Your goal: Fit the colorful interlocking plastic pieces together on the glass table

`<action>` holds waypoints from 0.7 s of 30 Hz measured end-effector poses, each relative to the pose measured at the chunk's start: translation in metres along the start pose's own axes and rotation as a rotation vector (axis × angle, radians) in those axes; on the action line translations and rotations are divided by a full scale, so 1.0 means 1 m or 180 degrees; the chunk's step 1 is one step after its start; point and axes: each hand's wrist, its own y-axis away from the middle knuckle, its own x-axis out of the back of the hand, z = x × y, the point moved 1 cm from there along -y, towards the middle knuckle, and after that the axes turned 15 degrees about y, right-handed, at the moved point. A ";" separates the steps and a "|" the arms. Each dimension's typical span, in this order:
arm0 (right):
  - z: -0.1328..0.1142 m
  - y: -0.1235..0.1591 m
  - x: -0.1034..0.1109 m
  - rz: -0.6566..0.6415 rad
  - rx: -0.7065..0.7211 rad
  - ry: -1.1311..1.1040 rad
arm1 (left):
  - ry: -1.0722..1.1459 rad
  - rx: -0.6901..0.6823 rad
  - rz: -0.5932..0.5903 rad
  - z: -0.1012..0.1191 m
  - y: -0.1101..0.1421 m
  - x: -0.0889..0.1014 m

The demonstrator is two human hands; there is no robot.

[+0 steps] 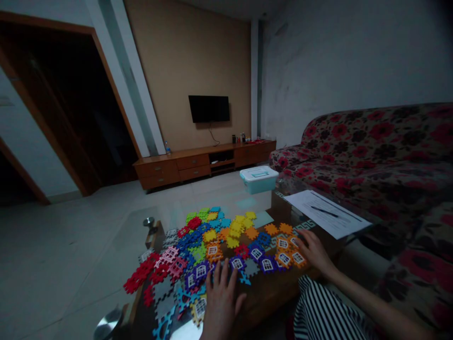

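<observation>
A spread of colourful interlocking foam tiles [212, 241] covers a glass-topped coffee table [141, 222]. Some tiles are plain red, blue, yellow, green and orange; others carry white window shapes. My left hand [221, 297] lies flat near the front edge, fingers stretched out over purple window tiles [200, 271]. My right hand [313, 250] rests at the right side, fingers spread on orange window tiles [288, 250]. Neither hand lifts a tile.
A sheet of paper [325, 212] with a pen [323, 211] lies at the table's right corner. A teal lidded box [259, 178] stands at the far end. A floral sofa [375, 156] runs along the right. A striped garment [325, 311] covers my lap.
</observation>
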 end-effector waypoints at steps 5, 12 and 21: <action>-0.036 0.001 -0.041 -0.0411 0.0201 0.0741 | -0.0273 0.0527 0.0169 0.001 -0.017 0.000; -0.124 -0.038 -0.067 -0.0654 0.0269 0.0678 | -0.0691 0.1150 0.0378 -0.011 -0.023 0.012; -0.237 -0.059 -0.101 -0.0872 0.0236 0.0297 | -0.0532 0.1050 0.0318 -0.026 -0.026 0.013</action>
